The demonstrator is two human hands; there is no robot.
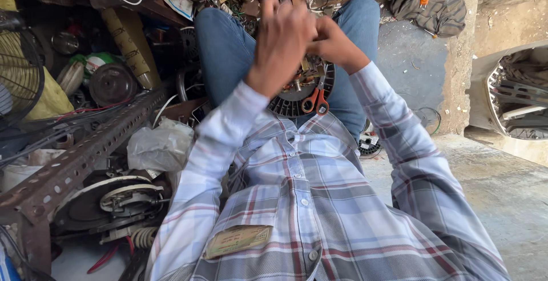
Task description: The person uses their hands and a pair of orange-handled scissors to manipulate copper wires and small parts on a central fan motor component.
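Note:
A round black motor stator [297,95] with copper windings lies on my lap, between my legs in blue jeans. Orange-handled scissors [315,99] rest on its near edge. My left hand [282,41] is raised above the stator, blurred, its fingers bunched together. My right hand [331,44] is close against it on the right, fingers curled. Both hands meet over the stator's top; what they pinch is hidden behind the left hand. My plaid shirt sleeves fill the lower view.
A rusty perforated angle bar [85,155] runs along the left. Below it lie a motor housing [114,201], a crumpled plastic bag [160,147] and red-handled pliers [103,258]. A fan guard [20,67] stands far left. Concrete floor [502,189] lies right.

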